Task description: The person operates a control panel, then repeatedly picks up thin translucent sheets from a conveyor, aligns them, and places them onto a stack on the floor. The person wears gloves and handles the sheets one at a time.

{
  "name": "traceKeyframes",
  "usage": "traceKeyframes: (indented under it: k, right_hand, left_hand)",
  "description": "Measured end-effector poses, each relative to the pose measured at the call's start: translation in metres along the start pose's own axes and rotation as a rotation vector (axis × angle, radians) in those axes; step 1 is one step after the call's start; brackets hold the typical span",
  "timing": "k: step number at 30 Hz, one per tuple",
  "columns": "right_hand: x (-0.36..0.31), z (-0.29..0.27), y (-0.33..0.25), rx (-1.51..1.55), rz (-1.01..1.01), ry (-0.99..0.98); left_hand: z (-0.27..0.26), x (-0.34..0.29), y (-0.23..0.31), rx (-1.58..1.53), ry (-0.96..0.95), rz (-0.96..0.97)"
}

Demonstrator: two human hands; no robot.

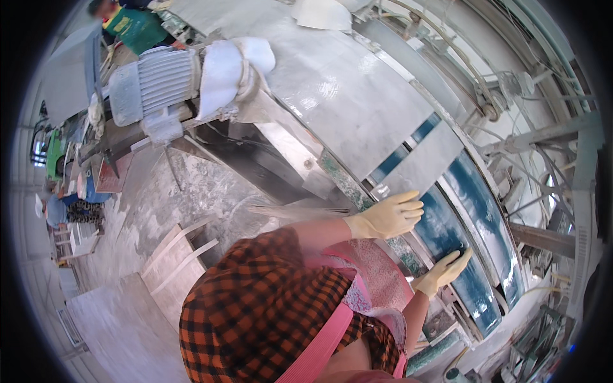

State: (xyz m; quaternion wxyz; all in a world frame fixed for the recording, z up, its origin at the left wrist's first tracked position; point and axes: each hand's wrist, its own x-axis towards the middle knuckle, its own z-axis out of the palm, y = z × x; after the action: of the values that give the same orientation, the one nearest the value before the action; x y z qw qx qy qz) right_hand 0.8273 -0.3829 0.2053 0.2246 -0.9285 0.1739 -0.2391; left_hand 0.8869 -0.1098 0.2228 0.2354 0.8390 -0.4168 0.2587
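Observation:
Both hands wear cream rubber gloves and reach over a conveyor with blue, wet-looking belts (434, 220). My left hand (389, 217) has its fingers stretched out, beside the near edge of a pale grey flat strip (421, 156) that lies across the belts. Further toward me along the belt, my right hand (445, 271) is held out with fingers extended and thumb apart. Neither hand holds anything I can see; whether the fingertips touch the belt I cannot tell. A larger grey wet slab (345, 89) lies beyond the strip.
A dusty ribbed motor (169, 76) sits left of the conveyor. Behind me stand a wooden pallet (175, 258) and a large pale board (121, 319). One person in a green top (134, 29) is at the far left, another (56, 210) further back. Pipes and a metal frame (584, 179) line the right.

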Motion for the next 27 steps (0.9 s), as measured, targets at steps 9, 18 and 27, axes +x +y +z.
traceKeyframes:
  k: [9, 18, 27]
  right_hand:
    - [0.002, -0.003, -0.001, -0.012, -0.021, -0.007]
    - [0.0, -0.001, -0.001, -0.029, -0.041, 0.018]
    - [0.0, -0.003, -0.007, -0.004, -0.054, 0.022]
  left_hand:
    - [0.002, 0.002, 0.001, -0.065, -0.091, -0.025]
    - [0.003, 0.002, 0.001, -0.009, -0.03, -0.016]
    - [-0.004, 0.005, 0.001, -0.081, -0.044, -0.018]
